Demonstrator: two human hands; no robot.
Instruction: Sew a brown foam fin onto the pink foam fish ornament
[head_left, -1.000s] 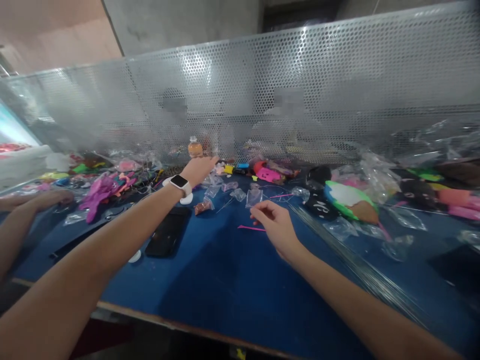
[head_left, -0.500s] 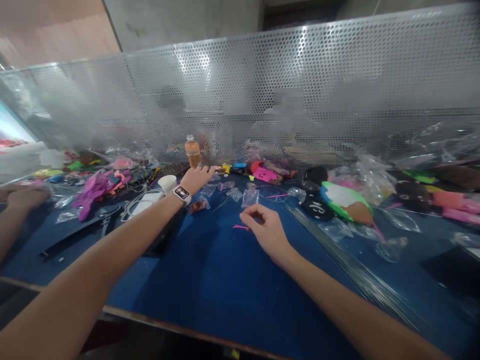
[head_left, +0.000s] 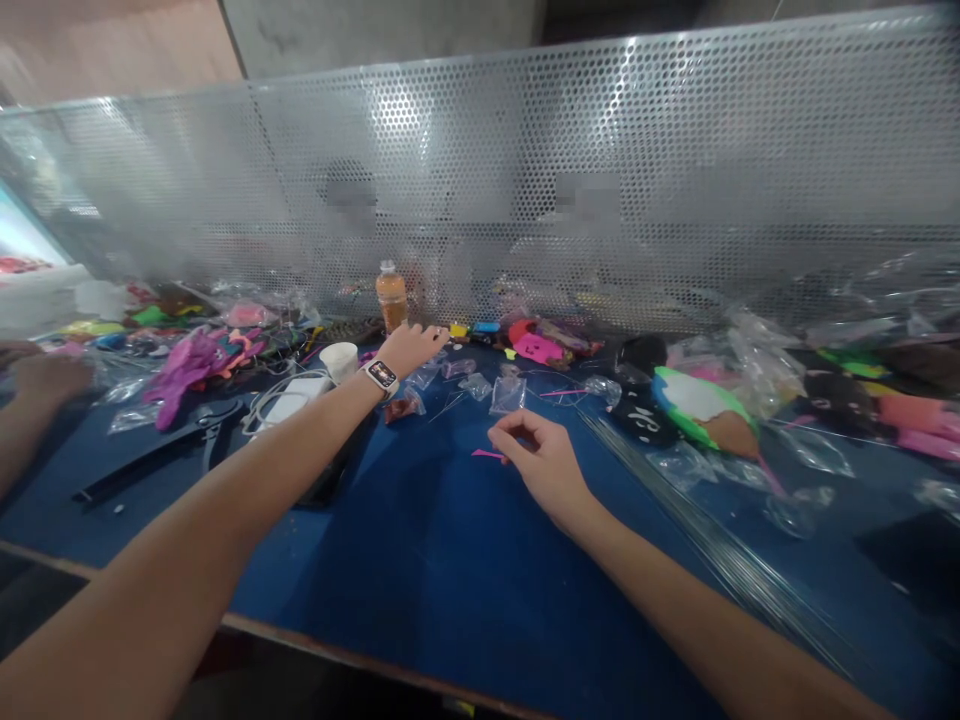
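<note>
Near bottle point(head_left: 391, 300) — left hand point(head_left: 414, 346), outstretched

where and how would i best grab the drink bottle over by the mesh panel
Probably round the upper body of the bottle, just below its narrow neck, coming from the front. It stands upright, so fingers could wrap its side; the mesh panel rises behind it, and the left hand is in front of its lower part.

The blue counter point(head_left: 420, 560) carries a bottle point(head_left: 391, 298), a cup point(head_left: 340, 360), a black strap point(head_left: 142, 460), small clear bags point(head_left: 508, 395), thin wires point(head_left: 712, 540), a pink strip point(head_left: 487, 454) and, near its back, heaped colourful pieces point(head_left: 187, 370).
</note>
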